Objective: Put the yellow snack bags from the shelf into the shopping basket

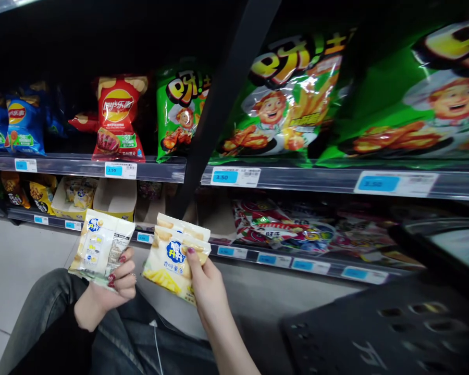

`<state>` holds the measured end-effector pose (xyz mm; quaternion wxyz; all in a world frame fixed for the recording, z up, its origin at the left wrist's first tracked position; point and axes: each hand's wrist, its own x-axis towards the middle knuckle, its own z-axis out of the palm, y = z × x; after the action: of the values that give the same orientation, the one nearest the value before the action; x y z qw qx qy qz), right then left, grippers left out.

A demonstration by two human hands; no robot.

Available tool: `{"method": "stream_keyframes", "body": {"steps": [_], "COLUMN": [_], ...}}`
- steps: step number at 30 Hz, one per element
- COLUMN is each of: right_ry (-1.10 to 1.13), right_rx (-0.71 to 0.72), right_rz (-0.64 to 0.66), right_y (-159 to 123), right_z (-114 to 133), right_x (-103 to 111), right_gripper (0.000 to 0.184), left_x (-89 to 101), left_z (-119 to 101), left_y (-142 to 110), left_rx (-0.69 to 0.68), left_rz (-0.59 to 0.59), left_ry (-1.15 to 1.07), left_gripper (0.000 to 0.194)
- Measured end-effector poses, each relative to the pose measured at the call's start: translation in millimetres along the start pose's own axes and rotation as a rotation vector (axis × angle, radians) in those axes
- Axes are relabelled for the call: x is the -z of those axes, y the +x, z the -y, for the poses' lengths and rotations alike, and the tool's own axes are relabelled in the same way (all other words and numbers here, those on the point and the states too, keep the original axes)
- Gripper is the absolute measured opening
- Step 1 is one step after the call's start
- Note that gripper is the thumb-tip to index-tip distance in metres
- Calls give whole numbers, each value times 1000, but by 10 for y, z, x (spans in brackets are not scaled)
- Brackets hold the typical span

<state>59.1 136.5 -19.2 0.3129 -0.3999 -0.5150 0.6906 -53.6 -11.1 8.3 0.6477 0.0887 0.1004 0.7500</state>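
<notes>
My left hand [111, 289] is closed around a small white and yellow snack bag [97, 247], its printed side with small icons and a barcode-like text panel facing me. Beside it, my right hand [205, 276] grips two similar snack bags [171, 260] stacked together, the thumb pressed on the front one. That front bag shows a blue logo and pictured potato sticks. Both hands hover above my lap, before the lower shelf. A carton [72, 200] on that shelf holds more bags with the same blue logo, and a carton [117, 200] stands right of it.
The upper shelf carries blue chip bags [25, 125], a red chip bag [119, 120] and large green snack bags [281, 104]. A dark upright post [222, 94] divides the shelving. Colourful candy bags [281, 229] lie lower right. A black plastic basket [375, 328] stands close on my right.
</notes>
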Motion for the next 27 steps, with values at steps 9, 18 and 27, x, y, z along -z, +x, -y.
{"method": "stream_keyframes", "body": {"steps": [9,18,27], "right_ry": [-30,-356,-354], "right_rx": [29,158,144], "right_rz": [4,-60,-20], "right_y": [26,-40,-21], "right_z": [-35,25,-19], "right_x": [6,-8,-16], "right_gripper": [63,59,59], "left_x": [7,-39,-92], "left_z": [-22,59,48], "left_y": [38,49,7], "left_rx": [-214,-521,-342], "left_rz": [-277,-574,-401], "left_ry": [241,899,372], "left_gripper": [22,38,20]}}
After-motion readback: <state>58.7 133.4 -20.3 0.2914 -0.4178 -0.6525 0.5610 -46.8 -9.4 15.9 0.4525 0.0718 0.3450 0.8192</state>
